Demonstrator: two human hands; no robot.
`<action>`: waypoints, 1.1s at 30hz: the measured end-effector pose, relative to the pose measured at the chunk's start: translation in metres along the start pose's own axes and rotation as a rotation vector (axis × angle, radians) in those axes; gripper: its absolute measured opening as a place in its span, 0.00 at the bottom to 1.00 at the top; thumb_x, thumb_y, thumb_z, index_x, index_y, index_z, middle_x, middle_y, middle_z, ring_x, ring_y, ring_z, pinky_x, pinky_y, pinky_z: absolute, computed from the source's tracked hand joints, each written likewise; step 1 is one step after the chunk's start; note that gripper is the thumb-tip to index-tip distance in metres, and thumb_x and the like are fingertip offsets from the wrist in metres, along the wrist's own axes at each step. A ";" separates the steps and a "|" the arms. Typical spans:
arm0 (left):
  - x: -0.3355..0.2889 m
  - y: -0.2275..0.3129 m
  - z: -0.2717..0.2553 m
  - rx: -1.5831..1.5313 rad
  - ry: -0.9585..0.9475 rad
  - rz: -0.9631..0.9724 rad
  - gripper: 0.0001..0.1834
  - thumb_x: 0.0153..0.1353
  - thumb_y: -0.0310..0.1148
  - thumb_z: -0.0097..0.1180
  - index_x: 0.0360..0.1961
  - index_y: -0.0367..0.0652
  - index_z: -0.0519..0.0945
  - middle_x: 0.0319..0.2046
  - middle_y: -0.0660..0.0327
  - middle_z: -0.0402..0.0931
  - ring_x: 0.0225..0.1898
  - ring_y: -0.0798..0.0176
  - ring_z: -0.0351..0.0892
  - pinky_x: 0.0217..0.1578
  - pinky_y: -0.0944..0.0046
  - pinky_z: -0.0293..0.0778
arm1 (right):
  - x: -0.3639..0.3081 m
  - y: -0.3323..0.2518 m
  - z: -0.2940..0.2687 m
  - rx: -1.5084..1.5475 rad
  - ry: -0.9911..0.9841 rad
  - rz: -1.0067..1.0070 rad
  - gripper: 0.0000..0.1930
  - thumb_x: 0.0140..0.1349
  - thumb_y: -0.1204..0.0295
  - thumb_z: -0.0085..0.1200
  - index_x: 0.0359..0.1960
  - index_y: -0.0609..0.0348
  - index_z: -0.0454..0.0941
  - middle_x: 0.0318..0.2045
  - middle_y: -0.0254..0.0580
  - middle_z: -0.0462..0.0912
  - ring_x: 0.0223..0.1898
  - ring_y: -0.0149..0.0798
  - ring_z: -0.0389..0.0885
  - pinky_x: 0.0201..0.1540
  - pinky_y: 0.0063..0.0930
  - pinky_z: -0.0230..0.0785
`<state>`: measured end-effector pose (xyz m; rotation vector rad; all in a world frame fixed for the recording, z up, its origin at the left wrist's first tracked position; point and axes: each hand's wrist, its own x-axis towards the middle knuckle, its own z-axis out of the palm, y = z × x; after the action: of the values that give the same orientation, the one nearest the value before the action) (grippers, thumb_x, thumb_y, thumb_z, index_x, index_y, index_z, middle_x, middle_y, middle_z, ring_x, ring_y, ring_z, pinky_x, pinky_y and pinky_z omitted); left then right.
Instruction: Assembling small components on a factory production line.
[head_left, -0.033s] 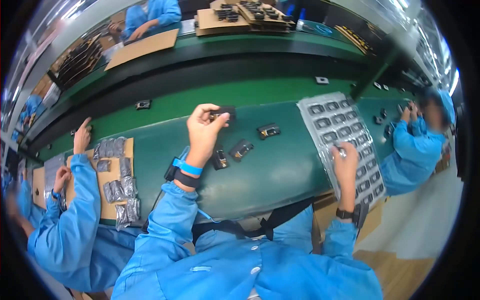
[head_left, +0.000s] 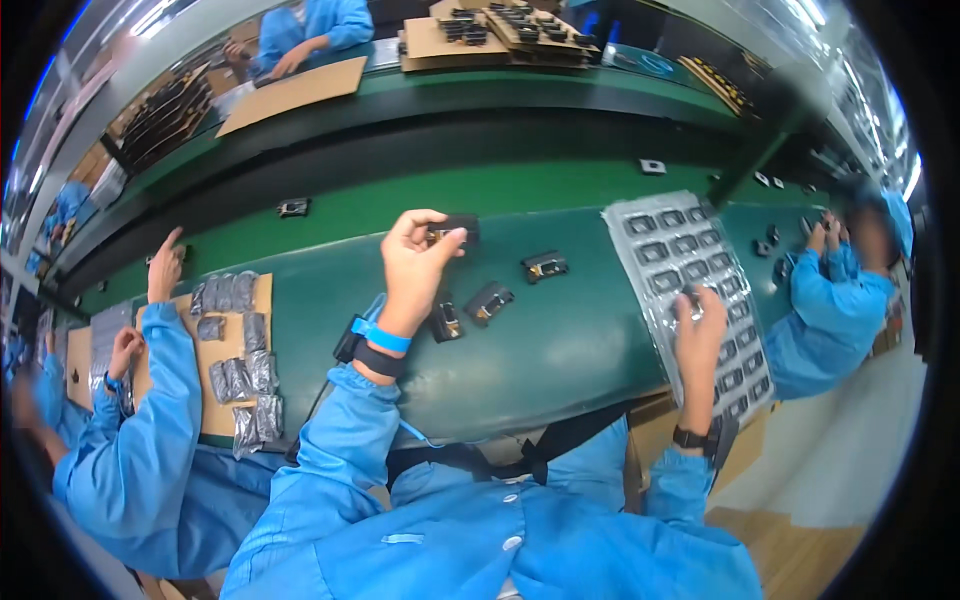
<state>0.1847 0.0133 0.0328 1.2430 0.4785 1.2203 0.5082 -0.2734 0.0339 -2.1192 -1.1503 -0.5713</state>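
My left hand (head_left: 418, 262) is raised over the green work table (head_left: 560, 340), thumb and fingers closed on a small black electronic module (head_left: 458, 228) with gold-coloured parts. Just below it lie two similar modules, one (head_left: 447, 321) by my wrist and another (head_left: 488, 303) to its right. A third module (head_left: 545, 266) rests farther right. My right hand (head_left: 702, 325) is over a clear plastic tray (head_left: 625, 222) with rows of dark pieces. Its fingertips are pinched together at a dark piece in the tray; whether they grip it or something else cannot be made out.
A green conveyor belt (head_left: 400, 192) runs beyond the table, carrying a module (head_left: 293, 207) and a white piece (head_left: 652, 167). On the left, a co-worker's hand (head_left: 165, 268) reaches past cardboard (head_left: 222, 385) with bagged items. Another co-worker (head_left: 840, 320) sits at right. A post (head_left: 755, 155) stands behind the tray.
The whole view has shifted slightly. My right hand's fingers have moved a little over the tray and look straighter. My left hand keeps hold of the module.
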 end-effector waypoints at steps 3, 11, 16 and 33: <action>-0.001 0.004 -0.005 0.017 0.056 -0.020 0.15 0.64 0.17 0.66 0.49 0.35 0.78 0.45 0.54 0.84 0.44 0.65 0.87 0.40 0.66 0.87 | 0.024 -0.077 -0.012 0.696 -0.235 0.502 0.10 0.75 0.71 0.56 0.49 0.65 0.77 0.38 0.45 0.83 0.32 0.36 0.82 0.33 0.31 0.74; 0.001 -0.007 -0.011 0.015 0.076 -0.038 0.10 0.69 0.20 0.62 0.50 0.33 0.79 0.45 0.54 0.85 0.45 0.63 0.87 0.41 0.64 0.88 | 0.069 -0.205 0.074 0.906 -0.853 -0.033 0.12 0.68 0.72 0.64 0.49 0.65 0.82 0.24 0.38 0.74 0.23 0.27 0.68 0.27 0.27 0.63; 0.001 -0.006 -0.012 -0.071 0.091 -0.131 0.12 0.78 0.31 0.54 0.51 0.33 0.82 0.45 0.57 0.85 0.46 0.64 0.86 0.46 0.60 0.87 | 0.082 -0.236 0.110 0.862 -0.795 -0.199 0.16 0.65 0.72 0.68 0.53 0.62 0.86 0.25 0.41 0.76 0.23 0.31 0.71 0.29 0.30 0.66; 0.003 -0.005 -0.010 -0.112 0.106 -0.117 0.12 0.72 0.18 0.58 0.55 0.29 0.79 0.50 0.53 0.85 0.51 0.65 0.85 0.53 0.66 0.82 | 0.057 -0.231 0.157 1.193 -0.577 -0.050 0.21 0.61 0.80 0.69 0.57 0.59 0.85 0.42 0.41 0.81 0.34 0.31 0.80 0.36 0.23 0.74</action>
<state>0.1791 0.0211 0.0257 1.0452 0.5449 1.2012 0.3513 -0.0353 0.0396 -1.1793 -1.3368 0.6546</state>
